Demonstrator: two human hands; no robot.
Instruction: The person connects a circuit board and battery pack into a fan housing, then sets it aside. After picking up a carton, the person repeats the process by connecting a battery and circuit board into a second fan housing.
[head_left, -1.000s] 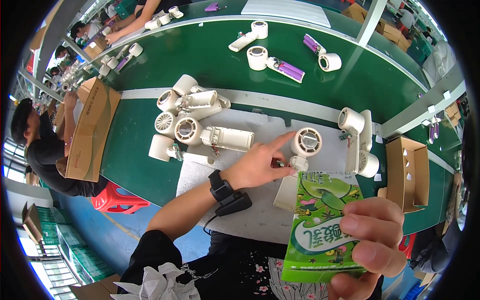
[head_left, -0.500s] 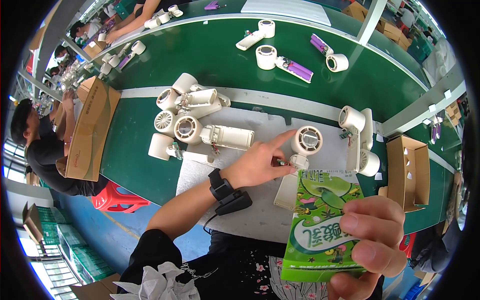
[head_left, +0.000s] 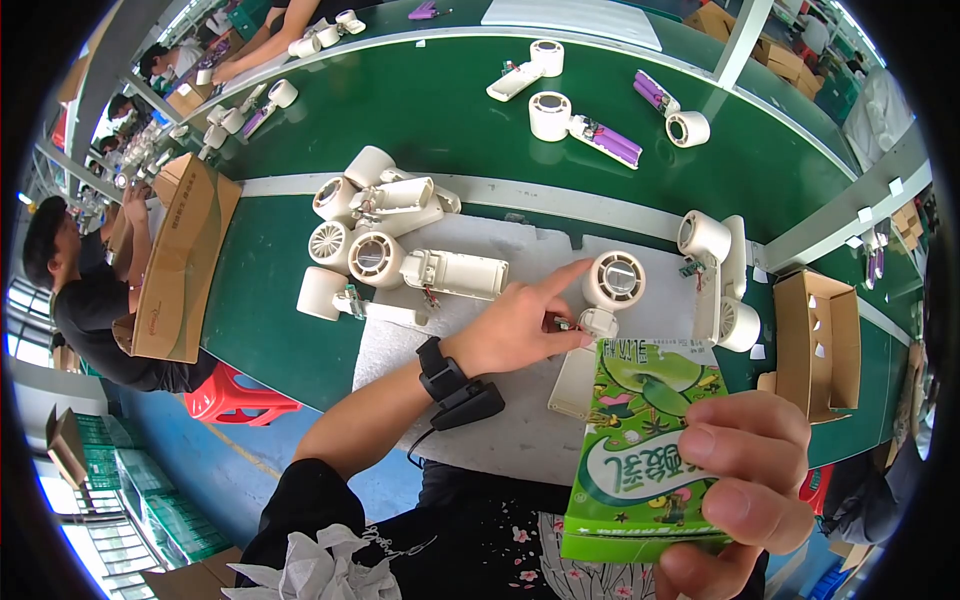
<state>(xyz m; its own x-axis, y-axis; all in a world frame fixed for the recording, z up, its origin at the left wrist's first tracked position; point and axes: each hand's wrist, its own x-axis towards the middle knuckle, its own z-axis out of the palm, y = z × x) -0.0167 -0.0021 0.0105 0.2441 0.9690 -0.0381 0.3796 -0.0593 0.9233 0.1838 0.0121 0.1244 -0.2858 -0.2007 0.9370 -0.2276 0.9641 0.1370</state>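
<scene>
Close in front of me at the right, my right hand (head_left: pixel 756 470) is wrapped around a green drink carton (head_left: pixel 640 500) with printed fruit on it. My left hand (head_left: pixel 505 328) grips a white handheld fan (head_left: pixel 614 281) near its neck, index finger reaching along the round head. That fan lies on a grey foam pad (head_left: pixel 470 415); the carton covers part of its handle. Left of my hand, a group of opened white fan bodies (head_left: pixel 460 275) rests partly on the pad, with small circuit boards and wires showing. Two more white fan bodies (head_left: pixel 706 238) are right of the held one.
Beyond a pale rail, fan units with purple battery cells (head_left: pixel 607 143) lie on the green belt (head_left: pixel 400 110). An open cardboard box (head_left: pixel 815 350) stands at the right, another carton (head_left: pixel 185 265) at the left beside a seated co-worker (head_left: pixel 95 290). A red stool (head_left: pixel 235 395) is at lower left.
The fan units on the far green belt have shifted slightly to the right. Both my hands, the carton and the held fan stay almost where they were.
</scene>
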